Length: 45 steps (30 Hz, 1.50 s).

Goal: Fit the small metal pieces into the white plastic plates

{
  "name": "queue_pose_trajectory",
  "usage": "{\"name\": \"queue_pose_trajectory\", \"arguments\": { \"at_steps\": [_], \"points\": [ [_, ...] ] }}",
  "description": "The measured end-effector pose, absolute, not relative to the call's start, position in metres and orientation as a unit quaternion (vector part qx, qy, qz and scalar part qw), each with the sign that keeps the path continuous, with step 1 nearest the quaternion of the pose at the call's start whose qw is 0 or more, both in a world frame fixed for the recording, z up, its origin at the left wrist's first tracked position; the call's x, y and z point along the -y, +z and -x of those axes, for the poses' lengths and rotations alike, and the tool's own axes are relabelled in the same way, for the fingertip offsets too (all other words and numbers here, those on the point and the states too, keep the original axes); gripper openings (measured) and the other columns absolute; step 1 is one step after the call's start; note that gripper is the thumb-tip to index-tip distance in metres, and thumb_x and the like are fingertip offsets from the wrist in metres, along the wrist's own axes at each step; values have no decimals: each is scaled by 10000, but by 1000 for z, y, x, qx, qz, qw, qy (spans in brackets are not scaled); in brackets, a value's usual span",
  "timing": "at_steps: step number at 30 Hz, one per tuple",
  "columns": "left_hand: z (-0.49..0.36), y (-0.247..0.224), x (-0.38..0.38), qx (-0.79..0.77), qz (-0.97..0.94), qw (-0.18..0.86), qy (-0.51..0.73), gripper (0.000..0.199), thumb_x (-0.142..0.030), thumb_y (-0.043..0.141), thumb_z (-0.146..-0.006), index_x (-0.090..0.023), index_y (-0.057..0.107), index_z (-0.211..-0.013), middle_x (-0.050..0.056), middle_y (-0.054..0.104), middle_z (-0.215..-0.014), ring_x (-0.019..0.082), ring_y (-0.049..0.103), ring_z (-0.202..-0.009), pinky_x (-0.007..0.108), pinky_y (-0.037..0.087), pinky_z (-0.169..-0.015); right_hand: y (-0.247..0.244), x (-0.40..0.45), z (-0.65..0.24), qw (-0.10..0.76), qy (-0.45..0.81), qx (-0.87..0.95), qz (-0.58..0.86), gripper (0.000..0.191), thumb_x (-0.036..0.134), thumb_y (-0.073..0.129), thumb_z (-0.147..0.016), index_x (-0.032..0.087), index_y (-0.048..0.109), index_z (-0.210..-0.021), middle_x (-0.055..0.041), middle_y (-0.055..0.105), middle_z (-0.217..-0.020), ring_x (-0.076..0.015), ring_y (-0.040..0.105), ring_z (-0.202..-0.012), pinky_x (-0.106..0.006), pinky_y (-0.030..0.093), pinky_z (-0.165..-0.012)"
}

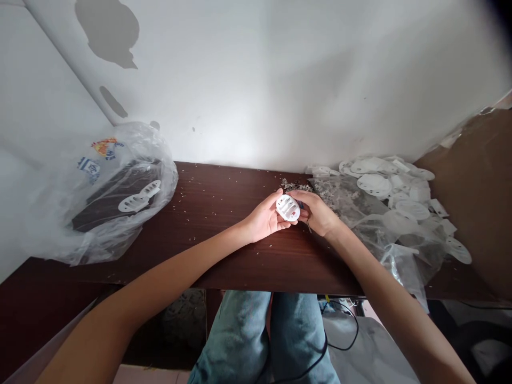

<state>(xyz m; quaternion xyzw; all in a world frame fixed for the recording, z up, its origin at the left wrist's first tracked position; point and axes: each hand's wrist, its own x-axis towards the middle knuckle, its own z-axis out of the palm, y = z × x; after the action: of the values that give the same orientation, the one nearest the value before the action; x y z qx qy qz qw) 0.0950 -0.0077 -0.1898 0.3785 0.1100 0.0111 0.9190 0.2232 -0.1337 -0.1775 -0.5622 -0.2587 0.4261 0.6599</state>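
Note:
Above the dark wooden table I hold a round white plastic part [288, 208] with slots across its face and a small reddish spot near its lower edge. My left hand [269, 216] grips it from the left, thumb on the upper rim and fingers underneath. My right hand [314, 209] closes on its right side, with some fingers hidden behind it. Just beyond my hands lies a heap of small metallic-looking pieces [296, 185], too small to name.
On the left, an open clear plastic bag [160, 160] contains slotted white parts [140, 197]. A pile of white plastic parts [400, 192] lies on clear plastic at the right, beside a cardboard box [476, 197]. Tiny slivers dot the table [224, 186]; a white wall rises behind.

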Motion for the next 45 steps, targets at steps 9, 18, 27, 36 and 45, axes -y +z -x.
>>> {"name": "queue_pose_trajectory", "arguments": {
  "at_steps": [9, 18, 27, 36, 45],
  "points": [
    [-97, -199, 9, -104, -406, 905, 76, 484, -639, 591, -1011, -168, 682, -1066, 96, 761, -931, 176, 704, -763, 299, 559, -747, -179, 131, -218, 668, 360, 309, 573, 389, 498, 914, -743, 206, 739, -932, 31, 574, -693, -67, 361, -511, -226, 246, -438],
    [-96, -201, 11, -90, -540, 810, 210, 248, -408, 732, -957, -207, 588, -943, -18, 638, -662, 108, 575, -536, 247, 428, -541, -180, 131, -214, 701, 408, 273, 517, 402, 458, 927, -743, 247, 674, -972, 101, 399, -621, -54, 156, -488, -232, 127, -445],
    [-96, -197, 9, -130, -552, 781, 261, 159, -316, 751, -936, -210, 636, -904, -22, 601, -748, 79, 482, -588, 221, 374, -524, -182, 126, -206, 709, 387, 284, 517, 422, 504, 924, -741, 261, 653, -955, 108, 332, -616, -59, 145, -488, -233, 145, -428],
    [-97, -192, -7, -146, -503, 841, 137, 443, -622, 643, -955, -203, 700, -1085, 85, 761, -1053, 206, 714, -873, 286, 490, -692, -182, 134, -211, 661, 119, 412, 616, 260, 506, 766, -926, 285, 724, -1057, -24, 668, -897, -153, 549, -660, -305, 476, -580],
    [-93, -179, -7, -112, -395, 912, 15, 366, -549, 682, -963, -224, 744, -1118, 97, 774, -1232, 235, 716, -1149, 327, 527, -931, -191, 143, -228, 459, -195, 607, 619, 239, 211, 560, -1037, 300, 705, -1206, -112, 714, -1218, -281, 681, -1174, -489, 577, -1001]
  ]
}}
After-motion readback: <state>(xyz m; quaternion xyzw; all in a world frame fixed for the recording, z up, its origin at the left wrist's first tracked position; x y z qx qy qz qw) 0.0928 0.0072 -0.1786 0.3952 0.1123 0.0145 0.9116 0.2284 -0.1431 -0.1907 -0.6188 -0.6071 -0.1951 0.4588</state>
